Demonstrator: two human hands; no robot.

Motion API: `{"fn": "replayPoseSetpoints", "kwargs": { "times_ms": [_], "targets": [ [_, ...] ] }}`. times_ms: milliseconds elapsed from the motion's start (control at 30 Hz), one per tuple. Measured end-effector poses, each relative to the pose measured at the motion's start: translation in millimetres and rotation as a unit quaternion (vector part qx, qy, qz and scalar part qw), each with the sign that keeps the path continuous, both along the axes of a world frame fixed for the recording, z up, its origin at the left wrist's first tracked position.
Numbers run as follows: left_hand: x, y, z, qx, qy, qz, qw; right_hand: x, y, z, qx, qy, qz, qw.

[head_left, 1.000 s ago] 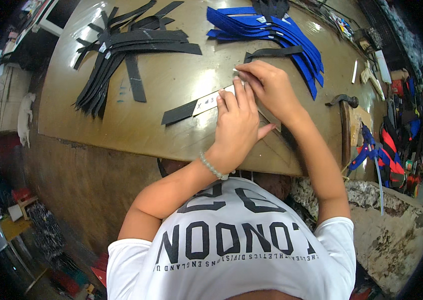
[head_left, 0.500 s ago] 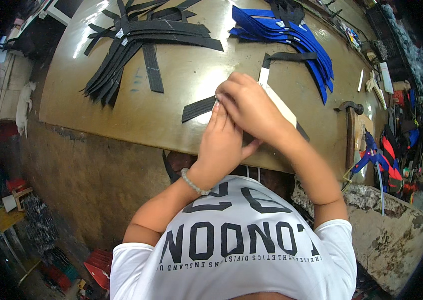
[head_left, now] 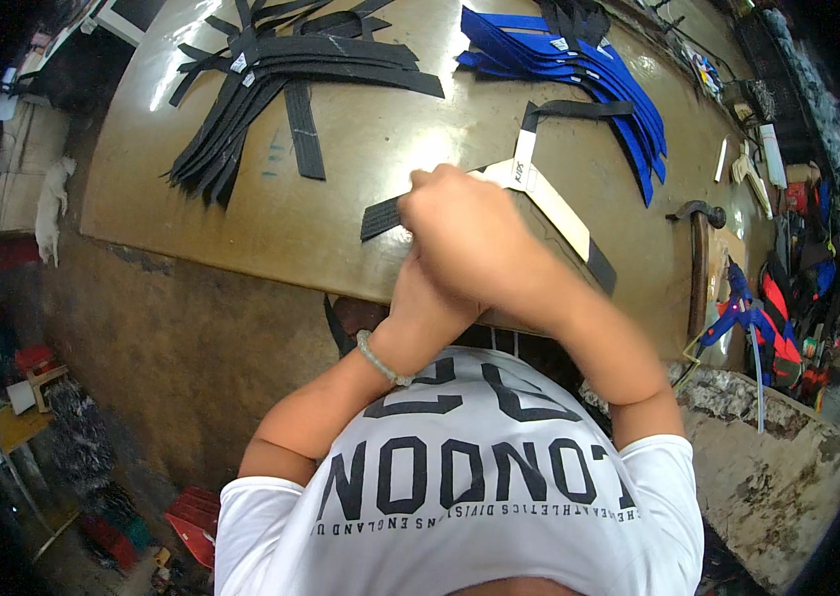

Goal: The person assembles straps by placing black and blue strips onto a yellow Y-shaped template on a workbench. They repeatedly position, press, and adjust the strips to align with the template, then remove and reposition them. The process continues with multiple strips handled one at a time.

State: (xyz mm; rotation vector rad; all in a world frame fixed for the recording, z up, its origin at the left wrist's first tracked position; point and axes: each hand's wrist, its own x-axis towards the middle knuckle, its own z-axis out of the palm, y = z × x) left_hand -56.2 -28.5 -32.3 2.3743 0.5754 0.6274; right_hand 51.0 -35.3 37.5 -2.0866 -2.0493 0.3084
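Note:
A pale, flat Y-shaped piece [head_left: 561, 211] lies on the table, its upper arm and lower-right arm in plain sight. Black webbing straps show at its ends: a thin one [head_left: 579, 109] at the top, a wide one [head_left: 380, 220] at the left and a short end at the lower right. My right hand [head_left: 470, 233] is over the left part of the piece, fingers curled in and blurred; what they hold, if anything, is hidden. Beneath it sits my left hand [head_left: 430, 303], a beaded bracelet at the wrist, its fingers covered by the right.
Bundled black straps [head_left: 271, 89] lie at the far left of the table [head_left: 142, 189], blue strap bundles [head_left: 579, 65] at the far right. A hammer [head_left: 698, 228] rests by the right edge. Beyond it stand a blue glue gun [head_left: 736, 310] and hanging gear.
My right hand has shifted left and down across my left hand, covering its fingers. The junction of the pale Y-shaped piece has come into view.

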Motion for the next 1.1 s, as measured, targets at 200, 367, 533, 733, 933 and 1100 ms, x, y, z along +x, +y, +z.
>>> {"fn": "replayPoseSetpoints", "kwargs": {
  "times_ms": [200, 367, 533, 733, 933, 1100],
  "targets": [
    [-2, 3, 13, 0.156, 0.070, 0.009, 0.985, 66, -45, 2, 0.113, -0.021, -0.244, 0.963],
    [19, 39, 28, 0.135, 0.093, 0.028, 0.986, 58, -84, -30, 0.164, 0.101, -0.169, 0.967],
    [32, 53, 35, 0.058, 0.054, -0.028, 0.996, 67, -121, -27, 0.192, 0.070, -0.241, 0.949],
    [36, 78, 59, -0.097, -0.016, -0.093, 0.991, 89, -158, -35, 0.222, 0.472, -0.478, 0.707],
    [-17, 194, 88, -0.027, -0.151, 0.091, 0.984, 91, -158, -35, 0.171, 0.223, -0.469, 0.837],
    [-70, 269, 68, 0.030, 0.014, 0.304, 0.952, 111, -166, -17, 0.243, 0.022, -0.392, 0.887]
  ]
}}
